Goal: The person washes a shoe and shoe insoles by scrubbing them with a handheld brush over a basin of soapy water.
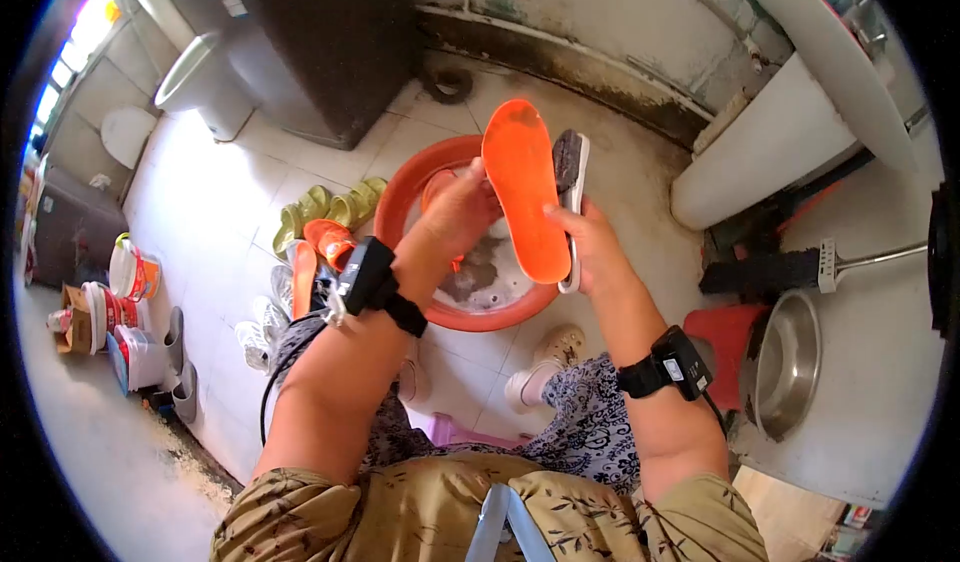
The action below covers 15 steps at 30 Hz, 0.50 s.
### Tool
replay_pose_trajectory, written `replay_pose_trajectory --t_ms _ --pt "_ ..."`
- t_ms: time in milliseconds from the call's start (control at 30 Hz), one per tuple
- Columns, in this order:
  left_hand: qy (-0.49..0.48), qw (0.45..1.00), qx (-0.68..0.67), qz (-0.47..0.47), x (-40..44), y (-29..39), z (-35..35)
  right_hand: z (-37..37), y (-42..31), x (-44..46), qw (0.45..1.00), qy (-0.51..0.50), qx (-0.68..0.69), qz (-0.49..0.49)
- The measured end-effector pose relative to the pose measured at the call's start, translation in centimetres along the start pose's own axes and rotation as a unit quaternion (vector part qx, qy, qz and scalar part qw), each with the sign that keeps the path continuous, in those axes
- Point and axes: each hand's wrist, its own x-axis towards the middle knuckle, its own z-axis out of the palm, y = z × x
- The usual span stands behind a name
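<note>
Home washroom, tiled floor [215,197], sudsy tub [490,320]

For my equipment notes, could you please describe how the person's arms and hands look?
The left hand and right hand wear no gloves. The left forearm has a black box on a black strap; the right forearm has a similar box with a pale label. A black cable runs near each. The short sleeves are olive-tan with a dark leafy print.
</note>
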Motion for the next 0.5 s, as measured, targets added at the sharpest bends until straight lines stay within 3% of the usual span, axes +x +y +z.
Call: replay_pose_trajectory --t_ms 67,100,133,200,233,333,367,400,467,500 --pt "-0.008 1.000 -0.026 -0.001 -0.3 0.7 0.5 1.7 0.5 -0.9 0.998 -0.049 -0.027 -0.031" --pt "0.038 0.999 0.001 0.005 -0.3 1.1 0.7 2.0 0.5 -1.0 0.998 -0.055 -0.028 -0.035" --pt "0.085 0.996 0.027 0.009 -0.5 1.6 0.7 2.2 0.5 -1.0 0.990 -0.022 -0.114 -0.080" --pt "0.043 0.999 -0.003 0.008 -0.8 2.6 0.0 1.8 1.1 -0.7 0.944 0.051 -0.279 -0.170" --pt "0.026 1.000 0.002 0.007 -0.9 3.0 -0.6 1.6 1.8 0.9 0.879 0.096 -0.366 -0.291" --pt "0.046 0.999 0.010 0.015 -0.8 3.1 -0.2 2.2 -0.3 -0.4 0.863 0.046 -0.434 -0.254" --pt "0.081 0.996 -0.011 0.019 -0.9 3.0 0.6 2.1 0.1 0.2 0.813 0.011 -0.483 -0.326" --pt "0.115 0.993 -0.032 0.021 -0.9 2.9 1.2 2.6 0.7 0.0 0.813 0.017 -0.484 -0.325" --pt "0.165 0.986 -0.022 0.010 -0.6 2.5 1.4 3.8 2.3 -1.0 0.748 0.013 -0.608 -0.266" --pt "0.086 0.995 -0.032 0.045 -0.4 2.0 1.4 4.1 2.2 -0.8 0.748 0.020 -0.609 -0.264"
